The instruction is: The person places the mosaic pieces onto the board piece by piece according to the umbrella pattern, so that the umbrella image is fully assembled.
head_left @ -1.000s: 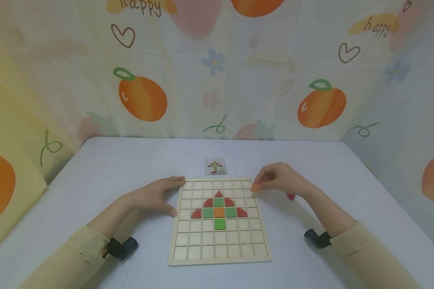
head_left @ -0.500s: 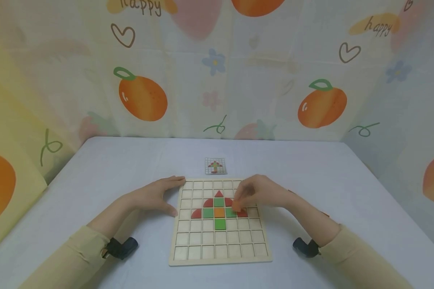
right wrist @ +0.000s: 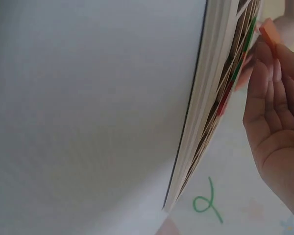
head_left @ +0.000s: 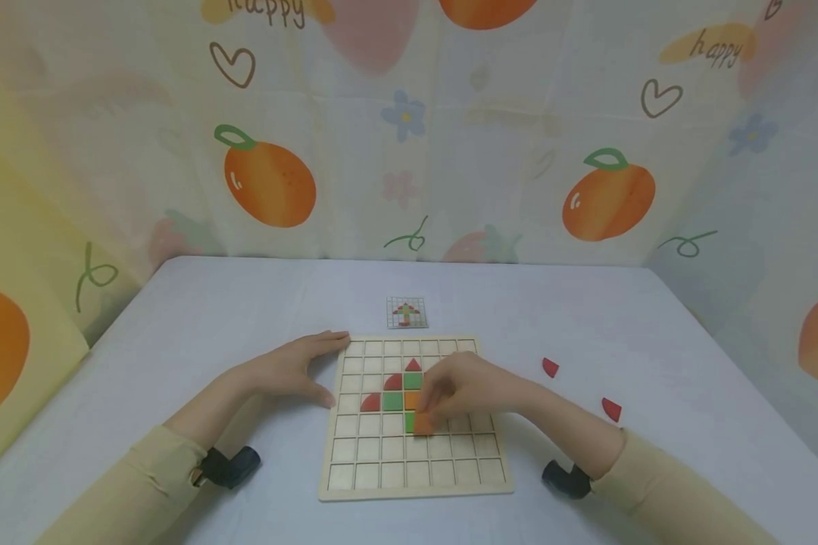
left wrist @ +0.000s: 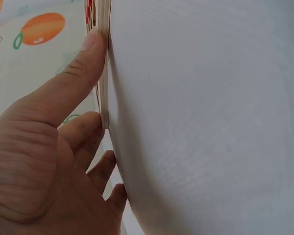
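A wooden grid board (head_left: 371, 475) lies on the table, with red, green and orange tiles set in its squares. My right hand (head_left: 473, 386) pinches an orange square tile (head_left: 423, 424) between thumb and fingers. This tile is above the board, partly covering the bright green tile (head_left: 410, 421). In the right wrist view, the pinched orange tile (right wrist: 270, 35) is tilted and apart from the board. At the board's left side, my left hand (head_left: 282, 369) touches the edge with spread thumb and fingers. Tiles on the right half of the pattern are hidden behind my right hand.
Behind the board lies a small pattern card (head_left: 406, 312) with a coloured figure. To the right, two loose red quarter-round tiles, one farther back (head_left: 550, 367) and one nearer (head_left: 611, 409), lie on the white table (head_left: 259, 295). A printed curtain hangs behind.
My right hand has carried the orange tile from the board's upper right edge left and nearer, over the bright green tile. Both loose red tiles now show. My left hand has stayed put.
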The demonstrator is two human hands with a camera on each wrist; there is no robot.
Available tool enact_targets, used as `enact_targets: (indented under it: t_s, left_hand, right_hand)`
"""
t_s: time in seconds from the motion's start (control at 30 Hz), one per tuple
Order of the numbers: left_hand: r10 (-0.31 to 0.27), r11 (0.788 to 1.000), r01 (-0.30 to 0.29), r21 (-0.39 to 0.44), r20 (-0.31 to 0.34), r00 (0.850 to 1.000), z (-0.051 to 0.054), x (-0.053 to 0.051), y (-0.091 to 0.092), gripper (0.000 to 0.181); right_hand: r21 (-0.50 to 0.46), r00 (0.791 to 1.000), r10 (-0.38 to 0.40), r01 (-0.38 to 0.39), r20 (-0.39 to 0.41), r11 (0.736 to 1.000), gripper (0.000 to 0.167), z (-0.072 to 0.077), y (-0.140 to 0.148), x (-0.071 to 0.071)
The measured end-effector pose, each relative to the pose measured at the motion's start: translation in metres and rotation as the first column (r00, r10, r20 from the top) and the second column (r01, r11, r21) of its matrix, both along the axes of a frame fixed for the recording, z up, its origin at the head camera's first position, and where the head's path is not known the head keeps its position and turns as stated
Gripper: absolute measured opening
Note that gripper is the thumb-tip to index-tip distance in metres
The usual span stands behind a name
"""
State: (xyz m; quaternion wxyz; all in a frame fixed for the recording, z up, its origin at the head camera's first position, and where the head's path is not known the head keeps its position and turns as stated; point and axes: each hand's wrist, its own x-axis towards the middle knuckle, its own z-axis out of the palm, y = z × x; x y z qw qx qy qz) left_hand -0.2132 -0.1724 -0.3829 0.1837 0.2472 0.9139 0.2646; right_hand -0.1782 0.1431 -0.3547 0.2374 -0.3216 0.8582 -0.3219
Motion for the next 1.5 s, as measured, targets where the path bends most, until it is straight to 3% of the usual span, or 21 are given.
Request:
enact_targets:
  t_s: [0.37, 1.27, 1.5]
  left_hand:
    - [-0.004, 1.000, 0.004, -0.003, -0.007, 1.000, 0.002, 0.000, -0.002, 0.099]
    - [0.007, 1.000, -0.007, -0.001, 0.002, 1.000, -0.002, -0.002, -0.003, 0.100]
    - [0.007, 1.000, -0.007, 0.001, -0.001, 1.000, -0.002, -0.001, -0.002, 0.100]
  right_hand:
    - [0.017, 0.997, 0.073, -0.073, -0.038, 0.997, 0.011, -0.001, -0.010, 0.010]
    - [0.059, 0.991, 0.124, -0.121, -0.049, 0.991, 0.004, -0.004, -0.011, 0.013]
    - [0.072, 0.993, 0.099, -0.094, -0.062, 0.993, 0.005, -0.001, -0.010, 0.012]
